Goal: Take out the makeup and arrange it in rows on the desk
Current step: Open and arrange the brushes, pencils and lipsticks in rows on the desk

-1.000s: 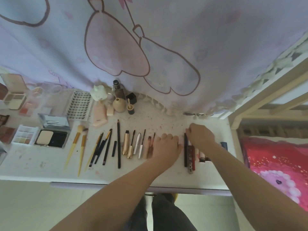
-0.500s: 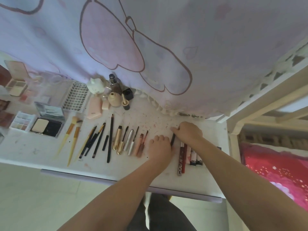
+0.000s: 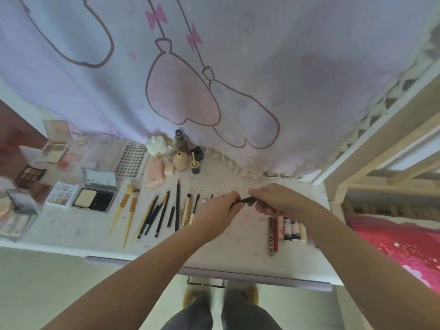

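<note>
I have a dark pencil [image 3: 243,200] pinched at both ends, left hand [image 3: 215,211] and right hand [image 3: 273,198], above the desk [image 3: 238,246]. Sorting step; next, lay it beside the pencil row [image 3: 164,210].

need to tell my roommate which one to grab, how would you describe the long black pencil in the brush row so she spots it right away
On the white desk, find the row of brushes and pencils left of the left hand. The long black pencil lies just left of the gold tube. It is plain black, thin, and reaches further toward the curtain than its neighbours.
</note>
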Demonstrator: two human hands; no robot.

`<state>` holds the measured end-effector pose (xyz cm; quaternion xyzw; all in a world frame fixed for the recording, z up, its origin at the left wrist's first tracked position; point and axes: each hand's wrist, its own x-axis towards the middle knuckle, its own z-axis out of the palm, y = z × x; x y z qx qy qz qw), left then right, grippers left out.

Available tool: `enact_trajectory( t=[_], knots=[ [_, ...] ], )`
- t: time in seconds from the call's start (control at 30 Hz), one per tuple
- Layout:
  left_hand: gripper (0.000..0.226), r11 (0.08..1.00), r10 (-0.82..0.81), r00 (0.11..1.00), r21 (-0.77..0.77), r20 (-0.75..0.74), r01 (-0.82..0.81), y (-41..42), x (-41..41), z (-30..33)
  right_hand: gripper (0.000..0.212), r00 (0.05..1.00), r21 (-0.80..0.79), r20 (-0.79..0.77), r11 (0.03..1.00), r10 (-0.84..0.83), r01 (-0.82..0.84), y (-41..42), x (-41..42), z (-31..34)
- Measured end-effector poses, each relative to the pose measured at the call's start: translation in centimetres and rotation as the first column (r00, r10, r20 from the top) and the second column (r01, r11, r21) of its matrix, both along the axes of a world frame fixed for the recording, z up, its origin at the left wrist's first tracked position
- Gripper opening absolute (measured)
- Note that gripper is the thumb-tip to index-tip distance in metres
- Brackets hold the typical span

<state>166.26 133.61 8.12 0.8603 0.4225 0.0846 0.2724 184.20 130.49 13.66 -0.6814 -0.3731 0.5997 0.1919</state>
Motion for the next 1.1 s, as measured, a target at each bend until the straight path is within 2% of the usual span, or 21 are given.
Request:
enact_trajectory(
  t=[0.07,0.13,0.2,0.3,0.37,0.47,0.53,0.63,0.73,0.83,0.93,1.0,1.1],
  knots=[
    [0.02,0.997,-0.06,0.998,0.046,-0.017,0.061,0.0,-0.6,0.8,0.037,0.998,0.015,-0.023,0.998,0.061,-0.061,-0.6,-0.6,0.5],
    [0.019,0.993,-0.093,0.995,0.07,-0.039,0.095,0.1,-1.3,1.2,0.036,0.999,0.034,-0.047,0.999,0.023,-0.021,-1.0,-0.8,0.6],
    [0.018,0.997,-0.045,0.998,0.053,-0.054,0.047,0.6,-3.2,1.1,0.034,0.994,0.06,-0.034,0.993,-0.104,0.106,-1.7,0.6,0.7],
    [0.019,0.994,0.11,0.991,-0.009,-0.078,-0.111,1.5,-6.7,0.3,0.03,0.956,0.117,-0.003,0.949,-0.293,0.291,-3.0,3.7,0.6],
    [0.019,0.981,0.156,0.985,-0.106,-0.077,-0.164,1.4,-6.5,-0.2,0.025,0.952,0.133,0.017,0.945,-0.305,0.3,-3.6,3.6,0.0],
    [0.016,0.924,0.133,0.991,-0.358,-0.03,-0.135,0.5,-3.1,-0.8,0.022,0.976,0.054,0.033,0.975,-0.215,0.213,-3.3,-0.1,-1.9],
    [0.012,0.904,0.119,0.991,-0.408,-0.054,-0.131,0.0,-1.3,-1.5,0.021,0.98,-0.008,0.127,0.988,-0.154,0.156,-2.7,-2.4,-3.6],
    [0.016,0.921,0.139,0.977,-0.342,-0.16,-0.187,0.4,0.2,-2.3,0.014,0.955,-0.032,0.254,0.985,-0.156,0.169,-2.6,-4.1,-6.1],
    [0.031,0.971,0.13,0.936,-0.15,-0.328,-0.188,0.9,1.2,-3.0,0.02,0.909,0.053,0.37,0.981,-0.193,0.187,-2.8,-4.8,-7.8],
    [0.042,0.997,0.082,0.856,0.053,-0.51,-0.064,1.1,2.0,-3.9,0.021,0.777,0.102,0.619,0.993,-0.113,0.063,-2.8,-5.6,-9.4],
    [0.04,0.994,0.008,0.792,0.088,-0.61,0.058,1.3,2.5,-5.1,0.025,0.652,0.058,0.758,0.995,0.013,-0.087,-2.5,-6.5,-10.9],
    [0.035,0.987,-0.023,0.755,0.106,-0.655,0.122,1.3,2.6,-5.5,0.027,0.601,0.049,0.798,0.988,0.048,-0.144,-2.2,-6.7,-11.6],
    [0.03,0.974,-0.038,0.753,0.146,-0.657,0.176,1.4,2.5,-5.7,0.028,0.56,0.063,0.825,0.976,0.068,-0.21,-1.8,-6.9,-12.1]
  ],
)
